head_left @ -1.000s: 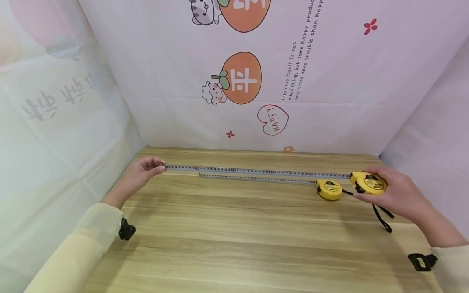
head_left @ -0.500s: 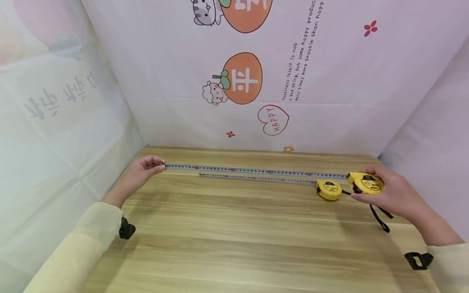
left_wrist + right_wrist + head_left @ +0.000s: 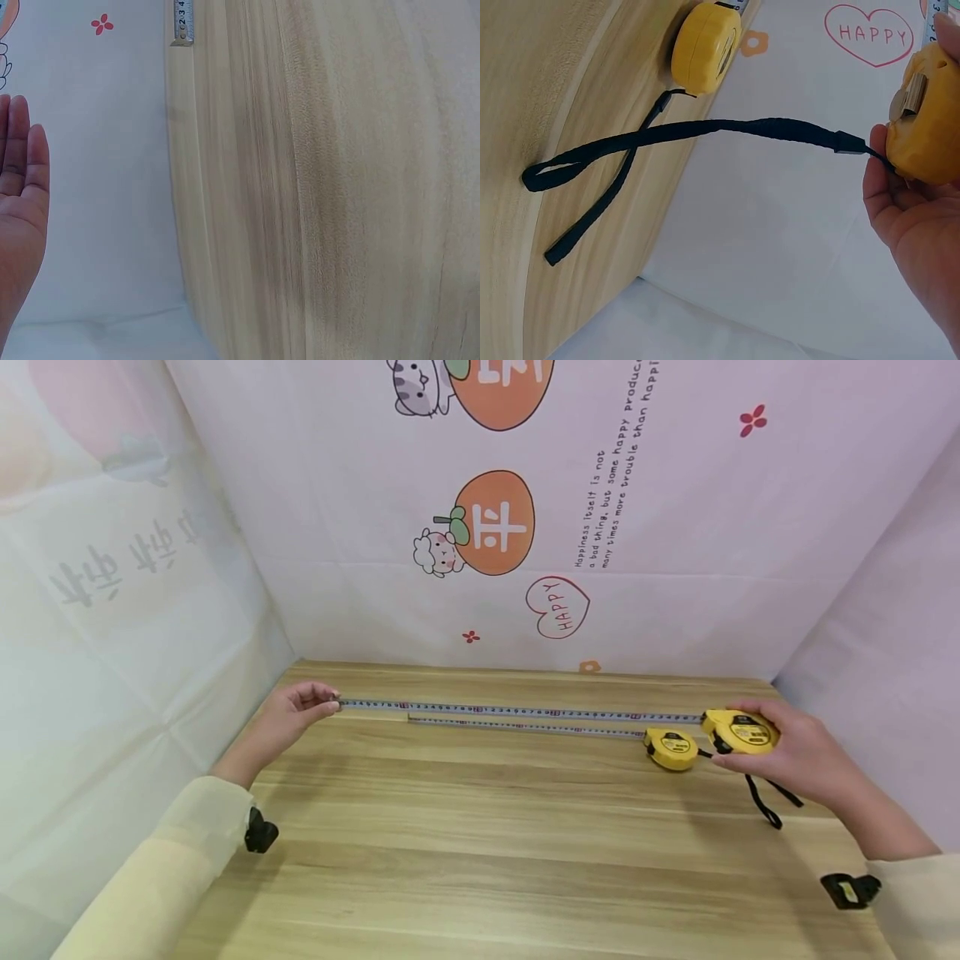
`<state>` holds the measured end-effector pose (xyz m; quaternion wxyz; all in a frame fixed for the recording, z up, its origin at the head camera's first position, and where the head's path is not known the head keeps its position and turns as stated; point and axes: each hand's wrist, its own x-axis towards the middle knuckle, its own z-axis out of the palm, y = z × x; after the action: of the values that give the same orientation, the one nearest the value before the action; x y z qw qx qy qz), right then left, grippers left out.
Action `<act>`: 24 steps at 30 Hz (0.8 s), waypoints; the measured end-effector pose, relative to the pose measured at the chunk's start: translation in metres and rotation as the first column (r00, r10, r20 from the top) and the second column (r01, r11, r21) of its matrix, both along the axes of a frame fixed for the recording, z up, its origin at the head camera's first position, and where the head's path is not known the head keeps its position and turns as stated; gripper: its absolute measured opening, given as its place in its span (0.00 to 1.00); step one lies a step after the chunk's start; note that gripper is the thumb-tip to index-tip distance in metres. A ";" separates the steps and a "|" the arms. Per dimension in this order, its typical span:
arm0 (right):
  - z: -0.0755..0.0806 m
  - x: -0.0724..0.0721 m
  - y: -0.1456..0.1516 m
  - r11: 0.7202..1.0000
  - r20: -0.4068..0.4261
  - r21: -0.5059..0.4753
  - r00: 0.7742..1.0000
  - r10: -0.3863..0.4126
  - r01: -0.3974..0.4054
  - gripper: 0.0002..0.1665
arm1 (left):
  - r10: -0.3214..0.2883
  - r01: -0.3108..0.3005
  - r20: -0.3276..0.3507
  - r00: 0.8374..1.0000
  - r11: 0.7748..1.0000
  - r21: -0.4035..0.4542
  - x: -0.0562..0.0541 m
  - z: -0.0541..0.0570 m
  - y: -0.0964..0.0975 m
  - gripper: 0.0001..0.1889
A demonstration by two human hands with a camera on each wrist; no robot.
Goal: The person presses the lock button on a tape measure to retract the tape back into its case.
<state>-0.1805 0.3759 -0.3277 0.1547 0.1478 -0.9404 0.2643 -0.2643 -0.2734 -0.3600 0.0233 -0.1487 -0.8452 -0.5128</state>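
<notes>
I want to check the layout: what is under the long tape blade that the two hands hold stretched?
Under and just in front of the stretched blade lies a shorter blade from the second tape measure, on the wooden table. Whether the blades touch cannot be seen.

Left hand [image 3: 21, 202] at the left edge of the frame, fingers straight, against white cloth [image 3: 105, 187]. Tape end [image 3: 183, 21] at top, lying on the wooden table [image 3: 337, 195].
</notes>
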 end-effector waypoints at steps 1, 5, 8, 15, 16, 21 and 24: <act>0.000 0.000 0.000 1.000 0.004 -0.001 1.000 0.001 -0.001 0.41 | 0.000 0.000 -0.002 1.000 1.000 0.002 0.000 -0.001 0.000 0.16; -0.001 -0.001 0.001 1.000 0.023 -0.006 1.000 0.007 -0.007 0.42 | 0.003 -0.002 -0.006 1.000 1.000 0.011 0.000 -0.002 0.000 0.16; -0.002 -0.001 0.001 1.000 0.033 -0.019 0.999 0.004 -0.003 0.43 | 0.005 -0.005 -0.006 1.000 1.000 0.015 0.000 -0.002 0.001 0.16; -0.003 -0.001 0.003 0.998 0.017 -0.032 0.999 0.048 -0.048 0.44 | 0.008 -0.008 0.003 1.000 0.999 0.034 0.000 -0.002 0.002 0.16; -0.003 -0.001 0.004 0.998 0.014 -0.034 0.998 0.053 -0.052 0.43 | 0.010 -0.010 0.005 1.000 0.999 0.037 0.000 -0.001 0.002 0.16; -0.002 -0.001 0.005 0.998 0.019 -0.041 0.999 0.048 -0.047 0.44 | 0.014 -0.014 0.007 1.000 0.999 0.035 0.001 0.000 0.003 0.16; -0.001 -0.001 0.004 0.999 0.027 -0.038 0.999 0.028 -0.027 0.45 | 0.016 -0.016 0.007 1.000 0.999 0.031 0.000 0.000 0.004 0.16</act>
<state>-0.1812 0.3803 -0.3285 0.1408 0.1541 -0.9352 0.2859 -0.2641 -0.2692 -0.3601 0.0268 -0.1399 -0.8383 -0.5263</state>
